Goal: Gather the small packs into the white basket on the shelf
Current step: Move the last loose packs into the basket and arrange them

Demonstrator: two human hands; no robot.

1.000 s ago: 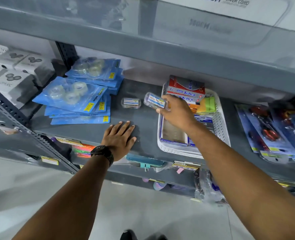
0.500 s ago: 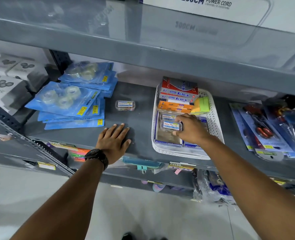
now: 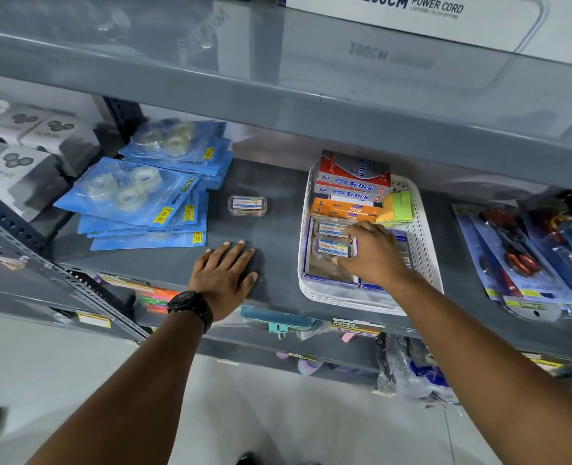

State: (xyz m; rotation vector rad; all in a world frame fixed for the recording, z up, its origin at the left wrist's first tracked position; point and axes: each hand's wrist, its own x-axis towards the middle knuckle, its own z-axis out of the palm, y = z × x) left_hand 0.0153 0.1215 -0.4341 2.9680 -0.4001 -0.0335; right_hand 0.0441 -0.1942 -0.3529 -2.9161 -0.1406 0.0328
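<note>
A white perforated basket [image 3: 425, 236] stands on the grey shelf [image 3: 278, 209]. Two small clear packs lie inside it, one [image 3: 331, 229] behind the other [image 3: 332, 249]. My right hand [image 3: 373, 255] reaches into the basket, its thumb and fingers around the nearer pack. A third small clear pack [image 3: 247, 205] lies alone on the shelf, left of the basket. My left hand [image 3: 224, 275], with a black watch at the wrist, rests flat on the shelf's front edge, fingers spread, holding nothing.
Red, blue and orange boxes [image 3: 353, 186] and green sticky notes [image 3: 399, 207] fill the basket's back. Blue tape packs [image 3: 137, 196] are stacked at the left, scissor packs [image 3: 519, 260] at the right. An upper shelf [image 3: 278, 95] hangs low overhead.
My right hand carried a small pack from above the shelf down into the basket, beside the pack lying there. My left hand stayed flat on the shelf.
</note>
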